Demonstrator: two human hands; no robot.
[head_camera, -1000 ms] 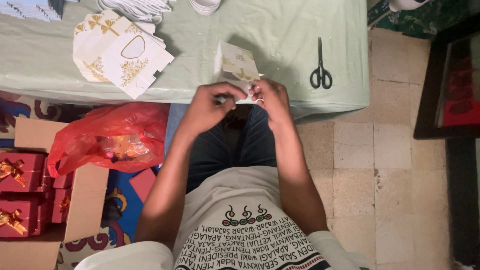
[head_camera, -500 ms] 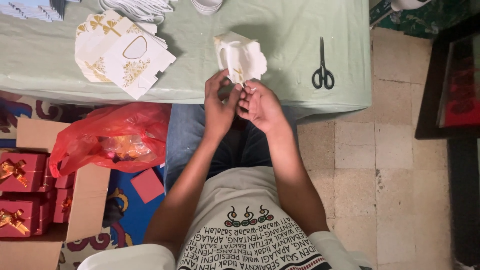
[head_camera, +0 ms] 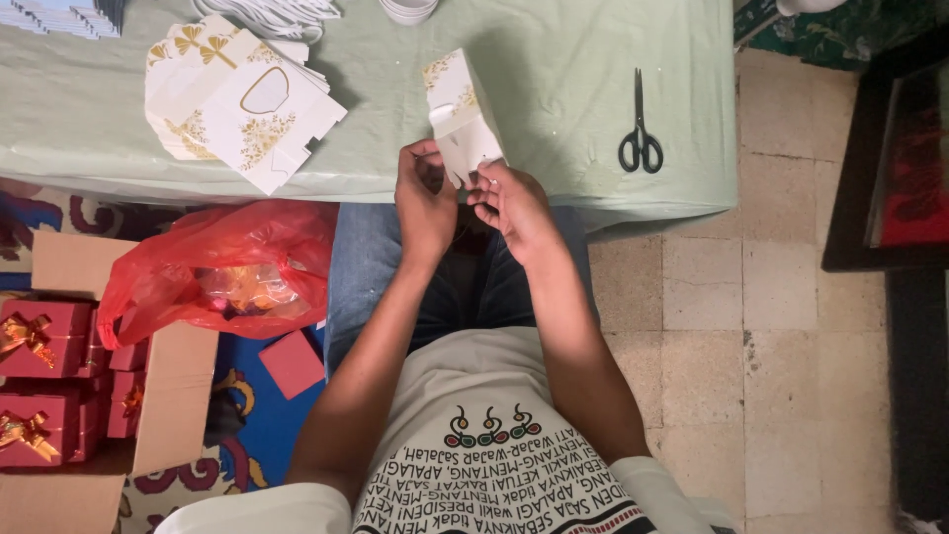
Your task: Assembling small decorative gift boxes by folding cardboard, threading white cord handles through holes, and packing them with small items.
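A small white cardboard box with gold flower print is held up over the near edge of the green-covered table. My left hand pinches its lower left flap. My right hand grips its lower right corner with the fingertips. The box is tilted, its open bottom end facing me. A stack of flat, unfolded white and gold box blanks lies on the table to the left.
Black scissors lie on the table at right. A red plastic bag sits on the floor at left, beside a cardboard carton holding red gift boxes with gold bows. Tiled floor lies to the right.
The box went from flat near the table edge to opened up and raised higher. Both hands moved up with it and now work at its lower end.
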